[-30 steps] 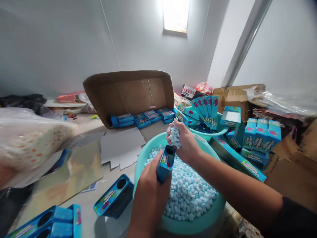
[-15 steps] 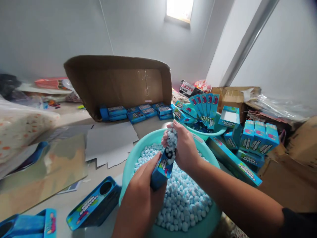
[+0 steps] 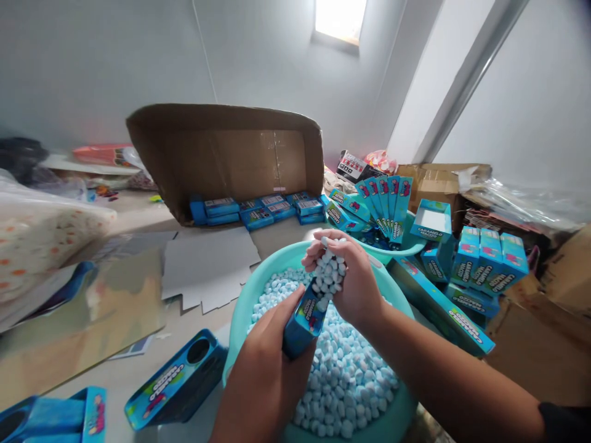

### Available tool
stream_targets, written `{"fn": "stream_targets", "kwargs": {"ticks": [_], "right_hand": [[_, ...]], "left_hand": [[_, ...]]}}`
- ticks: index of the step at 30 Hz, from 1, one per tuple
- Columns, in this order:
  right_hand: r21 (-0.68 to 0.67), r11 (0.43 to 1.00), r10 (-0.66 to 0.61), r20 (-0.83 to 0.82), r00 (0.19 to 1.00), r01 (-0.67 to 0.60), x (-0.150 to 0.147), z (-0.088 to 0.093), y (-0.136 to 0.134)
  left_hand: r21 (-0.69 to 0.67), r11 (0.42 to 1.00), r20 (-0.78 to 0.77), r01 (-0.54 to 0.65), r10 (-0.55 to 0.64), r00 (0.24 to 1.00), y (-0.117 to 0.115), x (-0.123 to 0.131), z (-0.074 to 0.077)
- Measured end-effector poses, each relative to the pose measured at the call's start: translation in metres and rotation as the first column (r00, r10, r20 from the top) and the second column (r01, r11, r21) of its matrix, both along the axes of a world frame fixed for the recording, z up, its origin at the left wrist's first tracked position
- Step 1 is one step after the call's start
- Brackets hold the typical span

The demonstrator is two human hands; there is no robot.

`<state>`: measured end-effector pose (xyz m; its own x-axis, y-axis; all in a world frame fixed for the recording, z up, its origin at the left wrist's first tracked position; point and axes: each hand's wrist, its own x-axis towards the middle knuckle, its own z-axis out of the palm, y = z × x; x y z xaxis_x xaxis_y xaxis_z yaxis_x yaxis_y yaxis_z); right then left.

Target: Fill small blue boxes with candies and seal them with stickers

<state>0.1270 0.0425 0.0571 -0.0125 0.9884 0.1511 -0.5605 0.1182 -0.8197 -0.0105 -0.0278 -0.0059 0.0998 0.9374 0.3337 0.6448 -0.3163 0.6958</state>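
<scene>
My left hand (image 3: 272,357) is wrapped round a small blue candy box (image 3: 303,323), tilted with its upper end toward my other hand. Cupped beside that end, my right hand (image 3: 353,277) holds a heap of pale blue candies (image 3: 329,271), which cover the box's opening. Both hands are above a turquoise basin (image 3: 240,307) full of the same candies. To the left, a blue "Caramelo Macizo" box (image 3: 173,381) with a round hole lies on the table, and more blue boxes (image 3: 58,418) sit at the lower left corner.
An open cardboard carton (image 3: 226,154) on its side holds several blue packs. Grey card sheets (image 3: 207,264) lie left of the basin. Behind it a second turquoise basin (image 3: 410,246) holds fanned boxes; several upright boxes (image 3: 489,258) and a long blue box (image 3: 443,307) are at right.
My right hand has tipped and opened a little, so more of the candies in its palm show at the box's end. My left hand keeps its grip on the box.
</scene>
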Motion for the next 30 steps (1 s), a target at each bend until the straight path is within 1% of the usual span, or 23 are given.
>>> {"fn": "stream_targets", "kwargs": {"ticks": [5,9,13,17,22,24,28,30], "right_hand": [[0.04,0.999,0.016,-0.005,1.0,-0.016,0.0011,-0.0012,-0.0011],[0.085,0.996,0.009,0.054,0.999,-0.013,0.0023,-0.0026,-0.0017],[0.078,0.997,-0.001,0.116,0.993,-0.008,0.002,-0.0011,-0.0025],[0.08,0.996,-0.038,0.14,0.989,0.026,-0.0003,-0.0002,-0.0021],[0.076,0.997,-0.045,0.154,0.987,0.033,-0.0004,-0.0011,0.0016],[0.058,0.998,-0.023,0.141,0.99,0.015,0.0012,-0.0006,0.0024],[0.012,0.993,0.113,0.155,0.982,-0.116,0.0047,0.0021,0.0013],[0.009,0.99,0.138,0.171,0.976,-0.142,0.0057,0.0029,0.0011]], "left_hand": [[0.004,1.0,0.002,-0.009,0.009,1.0,-0.0006,0.0006,0.0008],[0.033,0.999,-0.002,0.009,-0.009,1.0,-0.001,0.0012,0.0013],[0.053,0.998,-0.008,0.04,-0.039,0.999,-0.0024,0.002,0.003],[0.07,0.996,-0.016,0.051,-0.05,0.999,-0.0036,0.0021,0.0036],[0.083,0.992,-0.055,0.09,-0.086,0.995,-0.0024,0.0021,0.0013],[0.09,0.993,-0.062,0.078,-0.073,0.995,-0.0021,0.0032,0.001],[0.082,0.997,-0.046,-0.008,0.012,0.999,-0.0032,0.0054,0.0031],[0.086,0.996,-0.034,-0.015,0.018,0.999,-0.004,0.0056,0.0048]]}}
